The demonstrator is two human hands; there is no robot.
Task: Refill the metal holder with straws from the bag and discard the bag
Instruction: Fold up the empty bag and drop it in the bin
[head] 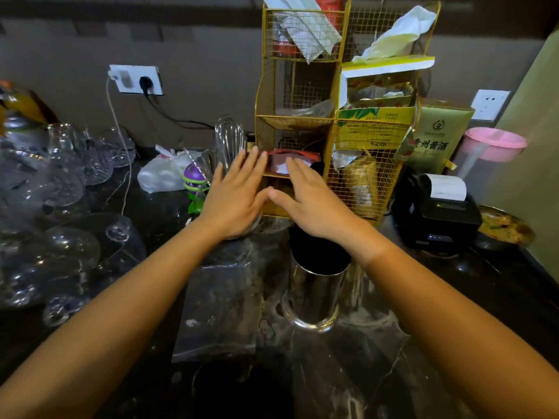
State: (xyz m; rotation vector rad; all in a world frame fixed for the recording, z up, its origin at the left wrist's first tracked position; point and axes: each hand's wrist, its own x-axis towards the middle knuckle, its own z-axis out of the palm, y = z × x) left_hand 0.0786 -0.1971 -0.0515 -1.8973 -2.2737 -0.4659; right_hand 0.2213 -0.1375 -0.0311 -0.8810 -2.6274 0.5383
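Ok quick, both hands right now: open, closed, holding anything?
Left hand: open, fingers spread flat, holding nothing.
Right hand: open, fingers extended, holding nothing, above the metal holder.

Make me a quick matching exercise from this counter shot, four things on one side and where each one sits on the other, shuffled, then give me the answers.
Things:
1. Shiny cylindrical metal holder
2. Black receipt printer with white paper roll
3. Clear plastic bag
4. Wire whisk

Places:
A. Far right, beside the gold wire rack
B. Lying flat on the dark counter, under the left forearm
C. Standing upright below the right hand
D. Upright behind the left hand, left of the rack

Pairs: 1-C, 2-A, 3-B, 4-D
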